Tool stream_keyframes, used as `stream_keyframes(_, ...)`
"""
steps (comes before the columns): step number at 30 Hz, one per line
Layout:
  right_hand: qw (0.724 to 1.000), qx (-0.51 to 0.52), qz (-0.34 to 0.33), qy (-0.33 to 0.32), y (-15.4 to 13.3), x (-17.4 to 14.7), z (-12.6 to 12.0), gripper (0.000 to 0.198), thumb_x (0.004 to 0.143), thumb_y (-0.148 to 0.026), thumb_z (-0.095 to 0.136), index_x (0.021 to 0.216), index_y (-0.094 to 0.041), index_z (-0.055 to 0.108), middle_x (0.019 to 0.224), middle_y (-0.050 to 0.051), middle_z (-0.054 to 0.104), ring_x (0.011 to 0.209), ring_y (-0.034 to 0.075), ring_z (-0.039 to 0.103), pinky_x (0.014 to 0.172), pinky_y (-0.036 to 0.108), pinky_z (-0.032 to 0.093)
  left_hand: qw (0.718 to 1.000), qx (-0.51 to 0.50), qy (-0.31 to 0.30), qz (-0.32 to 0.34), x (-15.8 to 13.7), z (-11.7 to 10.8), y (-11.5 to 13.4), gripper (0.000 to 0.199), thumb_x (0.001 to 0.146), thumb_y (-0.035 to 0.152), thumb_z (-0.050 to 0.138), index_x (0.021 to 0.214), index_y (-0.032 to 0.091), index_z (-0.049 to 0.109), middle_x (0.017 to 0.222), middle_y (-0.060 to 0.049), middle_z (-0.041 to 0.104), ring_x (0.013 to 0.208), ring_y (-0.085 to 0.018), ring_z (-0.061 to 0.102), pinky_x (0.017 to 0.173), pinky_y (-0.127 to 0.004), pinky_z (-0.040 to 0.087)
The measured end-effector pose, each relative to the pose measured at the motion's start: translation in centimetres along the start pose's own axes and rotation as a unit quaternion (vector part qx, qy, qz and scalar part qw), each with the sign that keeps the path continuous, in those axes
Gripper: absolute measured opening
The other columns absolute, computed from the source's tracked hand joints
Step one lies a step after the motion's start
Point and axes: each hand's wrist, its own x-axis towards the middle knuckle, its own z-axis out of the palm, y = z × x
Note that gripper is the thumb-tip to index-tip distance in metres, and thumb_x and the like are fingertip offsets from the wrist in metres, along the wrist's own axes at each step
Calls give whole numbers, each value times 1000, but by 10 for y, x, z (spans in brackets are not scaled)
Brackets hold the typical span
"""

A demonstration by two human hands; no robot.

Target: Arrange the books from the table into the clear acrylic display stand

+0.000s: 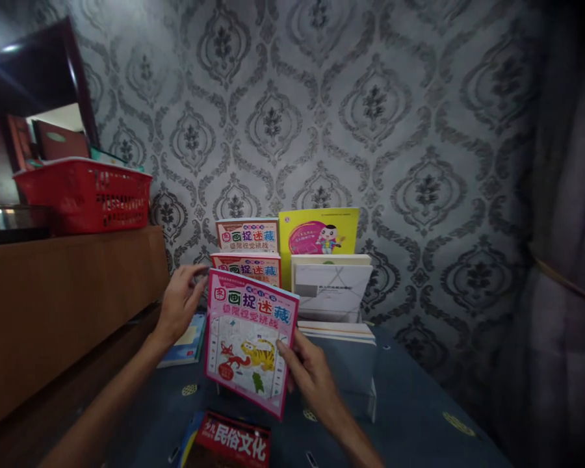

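A pink children's picture book (251, 341) with a fox and a yellow striped cat on its cover is held upright, slightly tilted. My right hand (314, 374) grips its right edge, thumb on the front cover and fingers behind. At the book's upper left corner is my left hand (180, 304), fingers bent but apart; whether a fingertip touches the corner I cannot tell. Behind it, two matching books, one red (246, 263) and one brownish (247, 235), stand in a stepped row. Beside these are a yellow book (316, 237) and a white book (329, 289).
A grey book holder (346, 364) stands on the dark patterned cloth (400, 416). A red-covered book (231, 442) lies in front, a blue book (188, 344) at left. A red basket (82, 195) sits on the wooden cabinet (68, 286); a papered wall (429, 130) rises behind.
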Motion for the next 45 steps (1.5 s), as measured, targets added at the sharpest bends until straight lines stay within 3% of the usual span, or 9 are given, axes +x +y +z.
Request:
stream_keyframes(3,1000,4,1,-13,-1,1,-7,43,91,-54,54,113,-19,64,70,0,62,48,10,45,43,20,41,999,45,22,17,36,11,-9,42,87,42,57,121,18,60,113,-10,62,105,-24,57,88,-34,46)
stream_keyframes(7,1000,-1,17,-11,-2,2,-15,46,89,-57,55,112,-18,63,68,-1,61,43,8,42,41,20,39,994,-50,-98,-1,67,28,-31,31,87,40,53,104,17,66,97,-6,68,90,-21,62,82,-32,47)
stream_keyframes(9,1000,-2,26,-6,-2,3,-19,46,88,-58,56,111,-18,63,64,-2,58,43,8,42,41,21,40,985,-109,-131,-14,75,35,-40,29,86,41,53,96,16,66,90,-4,69,83,-18,62,75,-28,47)
stream_keyframes(14,1000,-4,27,5,0,3,-26,45,85,-56,61,109,-18,63,62,-3,56,42,9,44,40,21,41,967,-211,-126,-73,87,46,-52,30,76,43,63,89,17,59,79,-2,67,68,-15,60,57,-23,44)
stream_keyframes(20,999,-16,26,35,0,7,-33,41,85,-56,62,99,-18,63,63,-1,61,39,9,44,40,22,41,957,-237,-137,-94,94,52,-61,30,73,43,66,82,18,54,61,3,60,56,-13,56,50,-22,45)
stream_keyframes(29,995,-36,-31,93,-24,46,-60,39,81,-54,68,97,-20,61,61,-3,59,40,10,46,36,22,40,965,-230,-116,-58,90,50,-66,28,76,39,64,90,15,63,75,0,64,59,-11,57,50,-20,46)
stream_keyframes(37,976,-70,-157,134,-60,107,-52,33,83,-51,63,98,-21,59,71,-1,63,44,10,45,38,22,40,969,-213,-105,-72,91,44,-61,25,73,37,65,84,18,54,69,2,62,60,-13,60,48,-20,46)
stream_keyframes(42,945,-185,-232,140,-59,126,-43,28,90,-44,54,96,-18,62,75,1,62,62,14,52,59,25,46,961,-234,-120,-86,91,43,-63,24,72,35,65,84,18,53,66,3,63,59,-13,61,54,-23,51)
stream_keyframes(45,925,-269,-242,118,-59,126,-39,28,93,-42,49,94,-17,64,68,-1,58,59,12,48,59,23,40,958,-243,-126,-81,92,44,-63,24,70,29,63,89,17,54,73,1,66,62,-14,62,57,-25,52)
